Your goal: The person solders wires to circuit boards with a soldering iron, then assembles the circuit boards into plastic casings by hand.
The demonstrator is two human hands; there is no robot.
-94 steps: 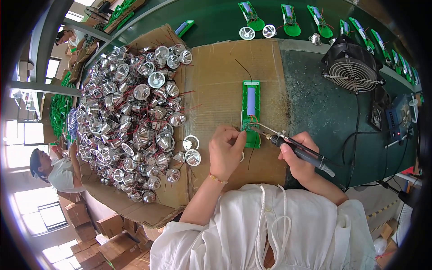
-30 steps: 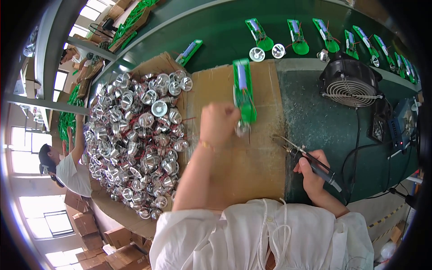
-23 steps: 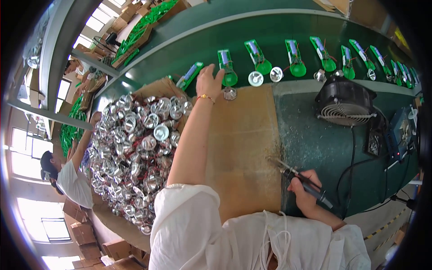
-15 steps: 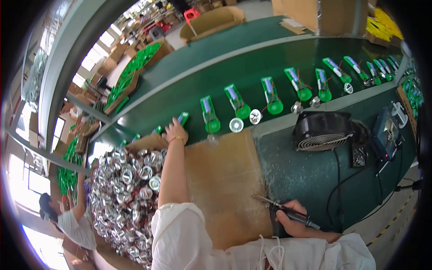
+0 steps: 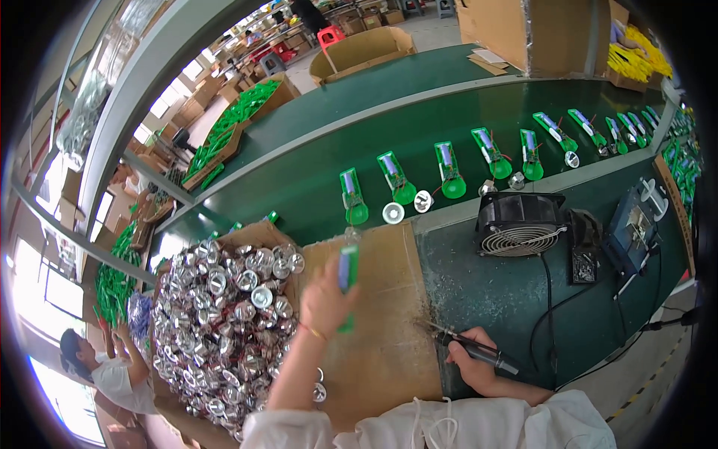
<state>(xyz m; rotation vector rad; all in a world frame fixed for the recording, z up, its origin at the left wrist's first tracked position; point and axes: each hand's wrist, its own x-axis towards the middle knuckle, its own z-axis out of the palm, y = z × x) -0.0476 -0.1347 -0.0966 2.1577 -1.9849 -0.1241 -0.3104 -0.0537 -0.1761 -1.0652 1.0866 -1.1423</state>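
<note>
1. Reference: clock positions are taken about the middle of the cardboard mat (image 5: 389, 352).
2. Change, left side: half a second ago the left hand (image 5: 327, 299) is out at the green belt (image 5: 299, 176), on a casing beyond the reflector heap (image 5: 224, 329). It is now back over the mat at 10 o'clock with a green casing (image 5: 348, 269).
3. Left fingers: curled closely about the casing's middle, no wide gap seen. Motion blur hides the exact finger contacts.
4. Location of piece: the green casing lies toward 11 o'clock, its lilac cell end pointing to 12. Whether it touches the mat cannot be told.
5. Change, belt: the set-down casing (image 5: 353, 198), over the mat three seconds ago, now rests on the belt at 12 o'clock, a reflector (image 5: 351, 234) just below it.
6. Right hand (image 5: 475, 358): at 4 o'clock, fingers wrapped around the soldering iron (image 5: 486, 352) with no slack evident. The tip stands at 3 o'clock by the mat's edge, apart from the held casing.
7. Finding: in my judgement the work is between pieces, one put aside and the next brought in, with no soldering under way.
</note>
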